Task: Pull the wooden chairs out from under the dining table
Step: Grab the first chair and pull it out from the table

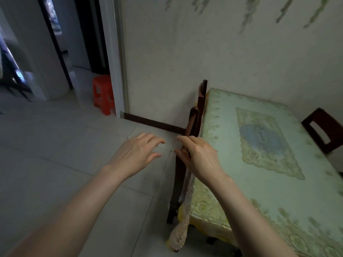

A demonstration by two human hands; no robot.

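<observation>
The dining table (241, 182) fills the right side under a pale green patterned cloth. Two dark wooden chairs stand tucked against its left edge: the near chair (178, 182) and, behind it by the wall, the far chair (202, 97). My right hand (198, 156) rests on top of the near chair's backrest, fingers curled over it with the thumb apart. My left hand (137, 153) hovers open over the floor just left of that chair, touching nothing. A third wooden chair (323, 130) shows its backrest at the table's far right side.
Pale floor tiles (74, 154) spread to the left of the table. A red plastic stool (103, 94) stands by the door frame at the back. The wall (222, 62) runs right behind the table. A doorway (55, 52) lies at the far left.
</observation>
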